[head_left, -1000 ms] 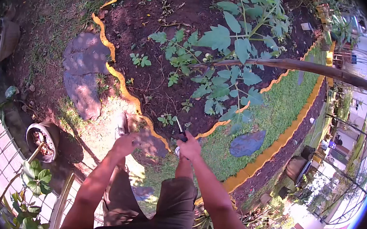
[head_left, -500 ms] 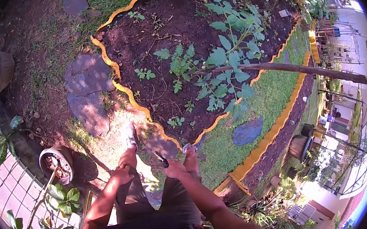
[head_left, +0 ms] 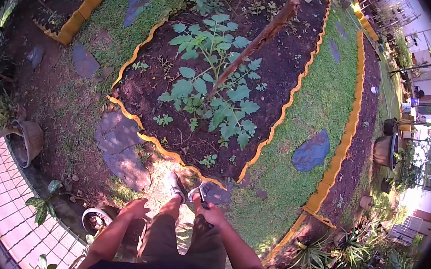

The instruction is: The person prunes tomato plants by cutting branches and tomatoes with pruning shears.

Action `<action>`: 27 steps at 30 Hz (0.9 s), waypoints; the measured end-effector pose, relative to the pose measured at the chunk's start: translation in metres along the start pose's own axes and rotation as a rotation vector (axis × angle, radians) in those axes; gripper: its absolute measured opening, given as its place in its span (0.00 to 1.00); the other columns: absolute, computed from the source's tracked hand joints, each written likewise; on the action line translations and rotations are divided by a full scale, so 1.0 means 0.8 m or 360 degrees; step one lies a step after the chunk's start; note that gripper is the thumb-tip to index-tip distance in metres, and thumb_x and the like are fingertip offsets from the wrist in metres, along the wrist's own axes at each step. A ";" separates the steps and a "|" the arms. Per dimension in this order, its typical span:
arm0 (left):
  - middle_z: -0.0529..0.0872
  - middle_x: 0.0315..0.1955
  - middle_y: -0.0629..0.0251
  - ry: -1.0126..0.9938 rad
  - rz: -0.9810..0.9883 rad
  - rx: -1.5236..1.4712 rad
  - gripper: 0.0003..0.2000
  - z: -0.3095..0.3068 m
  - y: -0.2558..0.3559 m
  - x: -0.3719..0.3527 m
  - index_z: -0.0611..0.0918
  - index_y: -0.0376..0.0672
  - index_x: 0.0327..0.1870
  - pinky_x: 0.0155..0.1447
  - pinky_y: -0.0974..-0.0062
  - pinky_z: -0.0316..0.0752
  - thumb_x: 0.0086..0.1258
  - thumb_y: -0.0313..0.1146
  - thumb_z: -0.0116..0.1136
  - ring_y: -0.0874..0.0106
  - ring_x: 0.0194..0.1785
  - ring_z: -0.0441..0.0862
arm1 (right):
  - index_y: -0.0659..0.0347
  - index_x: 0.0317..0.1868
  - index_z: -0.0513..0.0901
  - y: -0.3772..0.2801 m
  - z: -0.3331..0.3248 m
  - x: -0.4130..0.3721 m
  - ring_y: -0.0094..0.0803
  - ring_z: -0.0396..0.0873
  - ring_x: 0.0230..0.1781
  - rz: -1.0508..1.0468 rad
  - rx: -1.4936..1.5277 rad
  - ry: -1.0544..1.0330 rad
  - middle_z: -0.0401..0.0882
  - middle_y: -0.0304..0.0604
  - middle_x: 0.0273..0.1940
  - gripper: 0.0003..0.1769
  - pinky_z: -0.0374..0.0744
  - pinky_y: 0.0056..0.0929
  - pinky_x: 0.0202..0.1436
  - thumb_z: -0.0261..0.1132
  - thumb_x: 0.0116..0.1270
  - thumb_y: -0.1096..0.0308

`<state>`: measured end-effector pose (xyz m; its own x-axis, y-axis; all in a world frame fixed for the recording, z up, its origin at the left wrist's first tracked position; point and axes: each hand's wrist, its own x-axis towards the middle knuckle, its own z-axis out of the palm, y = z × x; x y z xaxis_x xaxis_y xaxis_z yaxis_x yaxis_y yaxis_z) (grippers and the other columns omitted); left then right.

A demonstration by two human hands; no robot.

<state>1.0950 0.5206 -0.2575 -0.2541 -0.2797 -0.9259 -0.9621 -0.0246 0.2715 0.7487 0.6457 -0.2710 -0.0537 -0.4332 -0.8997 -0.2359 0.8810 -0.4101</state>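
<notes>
**Hand Tool in Right Hand, Directed Forward Beside the Bed**

Head view: The right hand (head_left: pixel 212 214) is clamped on the dark handle of a slim hand tool (head_left: pixel 202 195); its exact type cannot be determined. The left hand (head_left: pixel 135 208) is well apart, fingers partly spread, with no object visible in it; its palm is hidden. The nearest container to it is a round pot (head_left: pixel 97 209).

Change: the tool has swung from a diagonal pointing toward the person's left to a more forward alignment. The left hand has moved outward from the left leg. The view now takes in more of the planting bed (head_left: pixel 287 53). Consequence: the tool is held clear of the foliage, and neither hand touches a plant.

Orientation: the tool's tip points away from the body, toward the near corner of the bed, and slightly to the person's left. The long axis runs from the right hand forward across the right shoe (head_left: pixel 194 191) as seen from above; contact with the shoe cannot be confirmed.

Surroundings: wavy yellow edging (head_left: pixel 174 156) borders the bed. Inside it, a leafy plant (head_left: pixel 182 86) grows around a slanted wooden stake (head_left: pixel 253 47).
</notes>
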 end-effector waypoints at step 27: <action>0.87 0.53 0.58 0.1819 0.1031 0.0669 0.16 -0.562 0.480 -0.084 0.82 0.41 0.59 0.66 0.65 0.74 0.77 0.35 0.52 0.63 0.60 0.82 | 0.63 0.50 0.82 0.156 -0.085 -0.005 0.26 0.75 0.29 0.0161 0.0703 0.0482 0.79 0.37 0.30 0.19 0.76 0.31 0.34 0.70 0.58 0.67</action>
<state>0.7871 0.0985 0.0275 -0.6389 -0.7602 0.1181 -0.7133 0.6429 0.2790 0.6538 0.7444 -0.3084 -0.3475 -0.3202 -0.8813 0.2114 0.8889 -0.4063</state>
